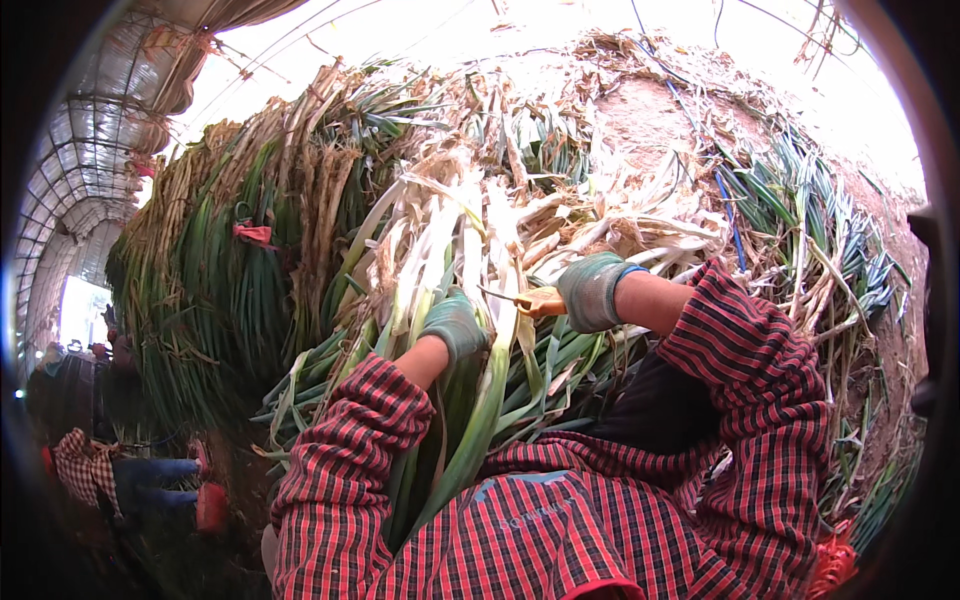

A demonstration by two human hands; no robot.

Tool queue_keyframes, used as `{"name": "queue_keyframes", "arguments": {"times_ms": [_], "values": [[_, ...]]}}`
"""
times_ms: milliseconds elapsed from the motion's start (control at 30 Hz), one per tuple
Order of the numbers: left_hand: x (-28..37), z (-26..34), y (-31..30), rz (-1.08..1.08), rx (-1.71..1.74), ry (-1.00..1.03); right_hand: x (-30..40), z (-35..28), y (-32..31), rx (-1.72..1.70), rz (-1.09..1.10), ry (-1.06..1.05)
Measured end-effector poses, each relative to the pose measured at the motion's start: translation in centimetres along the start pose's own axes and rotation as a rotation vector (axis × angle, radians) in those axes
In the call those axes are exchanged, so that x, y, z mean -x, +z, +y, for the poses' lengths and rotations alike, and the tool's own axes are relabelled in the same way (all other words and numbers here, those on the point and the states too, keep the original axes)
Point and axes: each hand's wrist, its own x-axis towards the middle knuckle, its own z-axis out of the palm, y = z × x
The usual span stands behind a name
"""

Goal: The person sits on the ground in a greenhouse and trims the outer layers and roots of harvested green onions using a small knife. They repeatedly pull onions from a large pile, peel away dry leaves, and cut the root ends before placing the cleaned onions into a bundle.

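My left hand [455,328], in a green-coated work glove, is curled around long green onion stalks [484,397]. Their green leaves run down past my wrist toward my lap. In my right hand [596,292], gloved the same way, is a hand tool with a yellow handle [544,301]. Its thin dark metal end [496,293] points left, in front of a pale stalk; whether they touch is unclear. Just beyond both hands lies a heap of green onions with white shanks [469,244] and dry, papery outer leaves. More green leaves [525,386] spread below the right hand.
A tall stack of bundled green onions [217,300] rises at left, with a red tie [253,235] on it. Loose onions [810,202] and a blue cord [729,210] lie on bare soil at right. Another person [142,480] is at lower left, under the arched shelter [97,127].
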Motion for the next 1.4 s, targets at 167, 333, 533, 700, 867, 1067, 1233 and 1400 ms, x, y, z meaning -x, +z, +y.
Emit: {"name": "queue_keyframes", "arguments": {"times_ms": [167,333,533,700,867,1067,1233,1400], "values": [[0.9,-1.2,0.1,-0.066,0.299,-0.039,2.4,-1.6,-0.3,0.019,0.022,-0.058],[0.1,-2.5,1.5,-0.168,1.240,-0.070,2.9,-0.1,0.1,-0.078,0.067,-0.004],[-0.2,-6.9,1.2,-0.005,1.168,0.214,0.9,-0.6,1.4,0.039,0.058,-0.051],[0.9,-5.3,0.3,-0.039,1.308,0.149,3.2,-2.3,-2.1,-0.044,-0.011,-0.052],[1.6,-5.7,-1.3,-0.215,1.579,0.127,0.7,0.1,0.5,-0.036,0.080,0.025],[1.5,-7.2,-0.7,-0.045,1.358,0.109,-0.8,-0.3,0.0,-0.029,0.125,0.025],[4.2,-6.2,-2.9,-0.040,1.292,0.138,-3.0,1.0,-0.1,-0.088,0.126,0.072],[8.6,-7.2,-4.7,0.015,1.216,0.092,-4.0,0.4,-1.6,-0.162,0.141,0.072]]}}
